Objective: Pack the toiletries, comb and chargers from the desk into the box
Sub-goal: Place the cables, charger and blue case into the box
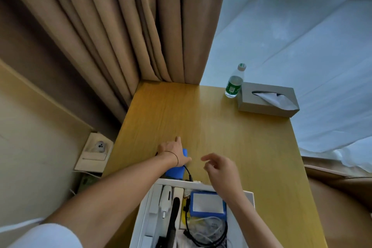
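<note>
Left hand: the left hand (174,152) is laid over a blue charger (177,170) on the desk (231,133); whether the fingers are curled round it cannot be told.
Right hand: the right hand (220,168) is held just beside the left, above the desk, fingers loosely bent, nothing gripped.
Box: the white box (250,196) is set below both hands, at the near desk edge.
Done: a second blue charger (207,204), a coiled black cable (205,235), a black comb (173,219) and white toiletries (166,197) are already packed.
Left: judged nearly finished; only the charger under the left hand is seen outside.
Axis: its long axis is run from the box edge away toward the curtain (124,26), its cable (188,173) trailed toward the box.
</note>
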### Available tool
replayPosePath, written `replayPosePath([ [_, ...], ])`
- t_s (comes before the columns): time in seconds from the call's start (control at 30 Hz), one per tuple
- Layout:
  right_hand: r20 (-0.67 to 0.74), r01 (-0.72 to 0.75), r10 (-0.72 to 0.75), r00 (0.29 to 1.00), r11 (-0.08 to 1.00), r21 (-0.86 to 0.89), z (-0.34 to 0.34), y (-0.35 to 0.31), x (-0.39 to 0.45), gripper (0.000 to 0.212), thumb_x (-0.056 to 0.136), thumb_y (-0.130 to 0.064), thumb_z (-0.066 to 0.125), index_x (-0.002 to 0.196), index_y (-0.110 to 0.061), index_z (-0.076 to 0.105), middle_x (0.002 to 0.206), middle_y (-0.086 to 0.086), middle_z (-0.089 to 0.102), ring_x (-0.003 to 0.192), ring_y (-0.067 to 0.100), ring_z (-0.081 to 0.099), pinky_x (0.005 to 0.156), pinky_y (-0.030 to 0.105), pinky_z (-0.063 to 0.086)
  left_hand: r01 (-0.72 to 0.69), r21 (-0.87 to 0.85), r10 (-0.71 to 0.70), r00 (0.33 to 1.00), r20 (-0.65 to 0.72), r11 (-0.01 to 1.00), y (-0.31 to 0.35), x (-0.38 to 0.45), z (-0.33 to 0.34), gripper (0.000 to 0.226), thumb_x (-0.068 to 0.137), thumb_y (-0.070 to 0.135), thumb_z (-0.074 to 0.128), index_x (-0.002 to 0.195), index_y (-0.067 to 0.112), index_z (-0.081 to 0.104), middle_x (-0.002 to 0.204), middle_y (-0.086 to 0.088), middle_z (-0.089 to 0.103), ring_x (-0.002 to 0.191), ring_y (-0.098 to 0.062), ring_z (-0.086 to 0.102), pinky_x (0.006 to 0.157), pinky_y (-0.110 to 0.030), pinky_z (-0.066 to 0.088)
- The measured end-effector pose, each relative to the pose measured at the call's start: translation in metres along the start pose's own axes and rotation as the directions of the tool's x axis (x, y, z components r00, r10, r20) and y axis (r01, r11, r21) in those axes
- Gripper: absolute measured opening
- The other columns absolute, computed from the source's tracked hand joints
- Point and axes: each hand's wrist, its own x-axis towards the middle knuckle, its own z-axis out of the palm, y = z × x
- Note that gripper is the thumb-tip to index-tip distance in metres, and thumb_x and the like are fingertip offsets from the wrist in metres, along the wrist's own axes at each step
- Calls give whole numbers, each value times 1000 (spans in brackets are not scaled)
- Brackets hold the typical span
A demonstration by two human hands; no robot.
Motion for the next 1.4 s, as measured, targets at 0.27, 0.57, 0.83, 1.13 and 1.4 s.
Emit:
replayPosePath([
  [0.27, 11, -9, 8, 1000, 997, 78, -9, 9, -4, 28, 95, -11, 57, 99, -33, 74, 83, -9, 73, 60, 11, 65, 65, 33, 58, -32, -234, 10, 996, -92, 972, -4, 2, 6, 71, 75, 59, 67, 127, 20, 38, 88, 0, 59, 75, -18, 61, 68, -36, 56],
  [0.57, 22, -51, 47, 999, 977, 207, -16, 17, -12, 31, 93, -5, 56, 93, -30, 75, 77, -5, 75, 74, 12, 70, 72, 34, 58, -251, -632, 30, 941, -338, 733, -20, -22, -66, 50, 74, 53, 74, 109, 28, 50, 100, 7, 61, 83, -12, 61, 59, -23, 46],
  [0.83, 160, -139, 55, 985, 805, 577, -26, -10, -8, 23, 103, -26, 53, 114, -16, 71, 91, 12, 78, 76, 21, 69, 62, 26, 55, -396, -900, 1, 916, -402, 181, -17, -76, -109, 44, 76, 15, 85, 107, 19, 55, 105, -7, 57, 72, -11, 62, 51, -22, 54],
  [1.13, 458, -427, -15, 889, 334, 840, -40, -48, -18, 56, 97, -47, 54, 129, -1, 60, 102, 21, 72, 76, 24, 71, 58, 26, 60, -453, -888, 263, 850, -456, -77, -31, -150, -120, 63, 63, 10, 88, 113, 14, 51, 115, -13, 49, 94, -24, 65, 62, -37, 62],
  [1.4, 314, -224, -85, 946, 530, 818, -46, -48, -49, 48, 83, -23, 77, 127, -10, 64, 103, 13, 73, 77, 20, 70, 58, 21, 58, -268, -948, 296, 904, -310, -174, -52, -170, -119, 31, 89, 32, 66, 114, 17, 55, 103, -10, 69, 102, -25, 66, 79, -32, 55],
])
